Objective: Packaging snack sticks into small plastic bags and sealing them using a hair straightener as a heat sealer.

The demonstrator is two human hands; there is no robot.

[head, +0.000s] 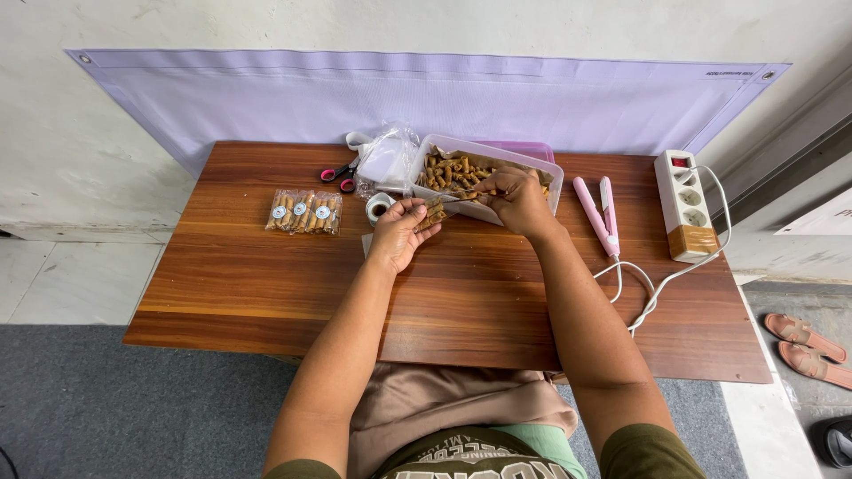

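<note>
Between the fingers: the left hand (397,232) pinches a small clear bag of rolled snacks (432,214), thumb and fingertips closed on its near end; the bag juts out past the fingertips toward the tub.
Right hand: the right hand (517,199) hovers at the tub's near rim, fingers closed on a thin metal tool (461,199), tongs or tweezers as far as can be told, whose tip points back at the bag's mouth.
Beyond the right fingertips: a clear plastic tub (550,170) full of loose brown rolled snacks (448,171).
Left of the left fingers: a finished packet (304,213) of sealed rolls with round stickers; nearer, a sticker roll (379,207).
Past the left fingertips: pink-handled scissors (339,175) and a heap of clear bags (388,158).
Right of the right hand: a pink heat sealer (598,209), corded to a white power strip (682,203).
Handling, as a judgement: the rolls look light, dry and brittle, likely to crumble under a hard squeeze; the film is thin and slippery.
Where to hold: the bag by its film at the open edge, each roll lightly at mid-length.
</note>
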